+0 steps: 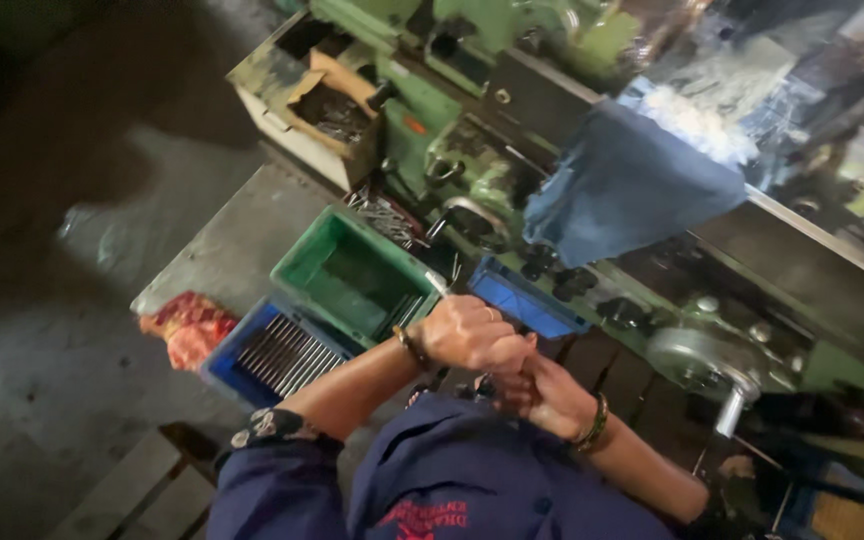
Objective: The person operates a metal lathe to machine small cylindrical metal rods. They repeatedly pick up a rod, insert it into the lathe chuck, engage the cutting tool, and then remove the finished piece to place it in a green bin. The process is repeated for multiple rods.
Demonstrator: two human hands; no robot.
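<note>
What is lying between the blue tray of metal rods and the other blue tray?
In the head view, a green bin sits between the blue tray of rods and the other blue tray.

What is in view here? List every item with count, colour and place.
green bin: one, green, on the grey bench, centre.
blue tray of metal rods: one, blue, silver rods, left of the hands.
blue tray: one, blue, right of the green bin.
red rag: one, red patterned, bench's left end.
cardboard box: one, brown, holding dark metal parts, top.
lathe: one, green, behind the bins.
blue cloth: one, draped on the lathe.
handwheel: one, silver, right.
left hand: closed, banded wrist.
right hand: pressed against the left; contents hidden.
</note>
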